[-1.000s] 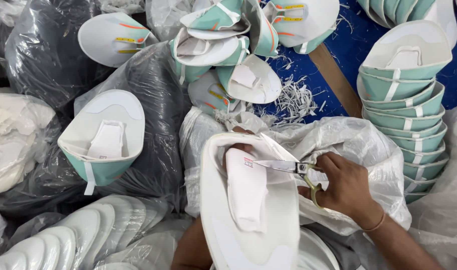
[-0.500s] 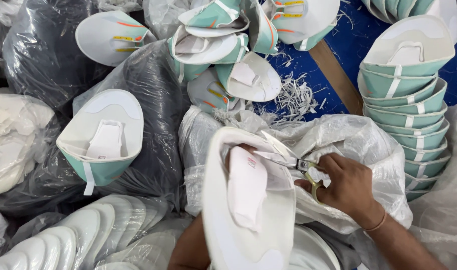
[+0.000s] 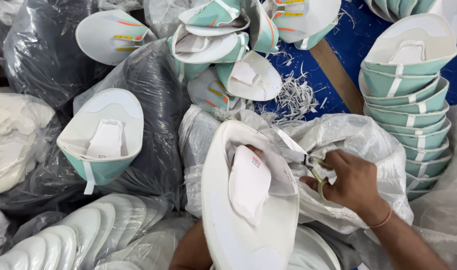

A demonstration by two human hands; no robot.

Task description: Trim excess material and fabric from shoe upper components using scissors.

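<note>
**Scissors at the rim of a white shoe upper**

The right hand (image 3: 353, 182) is closed around the yellow handles of a pair of scissors (image 3: 303, 160), whose blades reach left onto the edge of the white shoe upper (image 3: 248, 210). That upper is the landmark here: it stands low in the middle of the view, opening turned up, with its white tongue lying inside. The left hand (image 3: 253, 150) is mostly hidden within the upper; only fingertips show above the tongue, so it grips the piece from inside, and the forearm comes out below it.

Behind the upper, and touching it, sits a clear plastic bag (image 3: 358, 140). Beyond the bag, up and right of the upper, lies a heap of white trimmings (image 3: 296, 95) on a blue surface (image 3: 358, 45). Far right of the upper stands a nested stack of teal-and-white uppers (image 3: 411, 110). Above it, at the top, is a loose pile of teal uppers (image 3: 223, 40). To its left one teal upper (image 3: 102, 135) rests on a black plastic bag (image 3: 148, 90), and below left of the landmark a row of white pieces (image 3: 63, 240) shows through clear plastic
</note>
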